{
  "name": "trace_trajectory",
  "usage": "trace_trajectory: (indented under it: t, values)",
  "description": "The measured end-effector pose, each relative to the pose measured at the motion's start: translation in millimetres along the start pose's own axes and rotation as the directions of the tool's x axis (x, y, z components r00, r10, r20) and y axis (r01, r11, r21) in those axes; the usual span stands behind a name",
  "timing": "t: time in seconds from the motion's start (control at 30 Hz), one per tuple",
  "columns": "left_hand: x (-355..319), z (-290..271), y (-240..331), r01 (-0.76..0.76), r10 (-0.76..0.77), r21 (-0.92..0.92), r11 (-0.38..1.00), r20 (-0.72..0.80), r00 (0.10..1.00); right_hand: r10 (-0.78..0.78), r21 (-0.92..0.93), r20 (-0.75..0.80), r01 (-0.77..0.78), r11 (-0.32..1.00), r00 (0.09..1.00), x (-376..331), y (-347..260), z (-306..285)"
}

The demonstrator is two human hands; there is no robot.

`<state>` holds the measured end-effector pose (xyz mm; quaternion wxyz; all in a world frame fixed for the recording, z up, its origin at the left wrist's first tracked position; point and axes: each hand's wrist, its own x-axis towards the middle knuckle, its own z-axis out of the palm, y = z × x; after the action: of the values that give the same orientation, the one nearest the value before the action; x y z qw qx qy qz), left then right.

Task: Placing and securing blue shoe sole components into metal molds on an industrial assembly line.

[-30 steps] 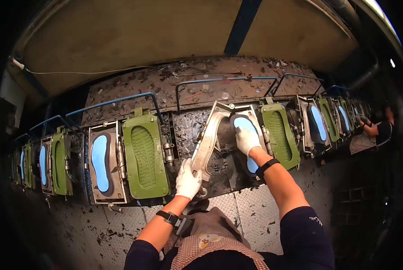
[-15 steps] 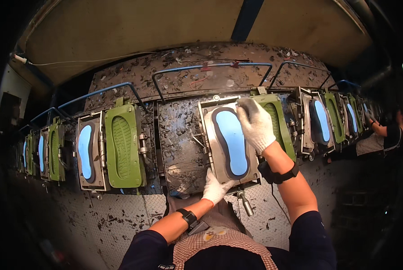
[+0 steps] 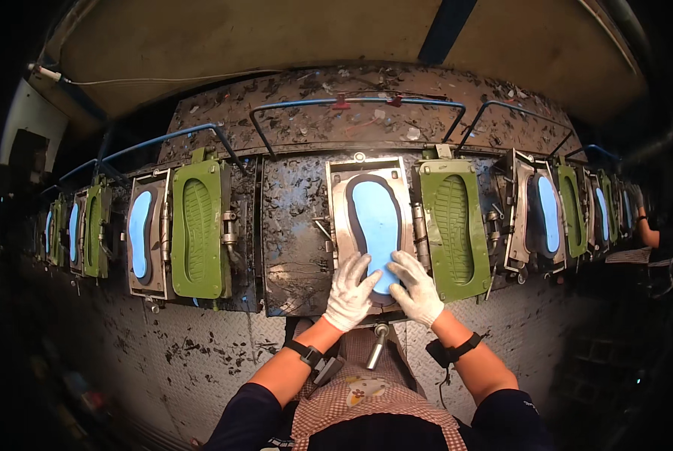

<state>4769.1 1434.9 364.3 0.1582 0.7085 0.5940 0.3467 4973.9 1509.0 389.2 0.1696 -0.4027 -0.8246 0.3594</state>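
A light-blue sole-shaped pad with a black rim lies in the metal half of a hinged shoe-sole mold in front of me. Both my hands wear white gloves. My left hand rests at the pad's near left edge, fingers spread. On the near right edge lies my right hand, its fingers also stretched out, the thumbs close to each other over the heel end. The green mold half, with a treaded sole cavity, stands opened flat just right of my right hand.
Another opened mold sits to the left, with a blue pad and a green half. More molds line the bench on both sides. Blue rails run behind. A metal handle juts toward me. Another person's arm shows far right.
My right hand has come down from the pad's far right side to its near end. My left hand has moved up from the mold's front edge onto the pad's edge.
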Motion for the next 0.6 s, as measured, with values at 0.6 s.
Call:
trace_trajectory:
  t: [0.6]
  values:
    - [4, 9, 8, -0.160, 0.156, 0.047, 0.986, 0.082, 0.984, -0.315, -0.318, -0.197, 0.243, 0.916, 0.929, 126, -20, -17]
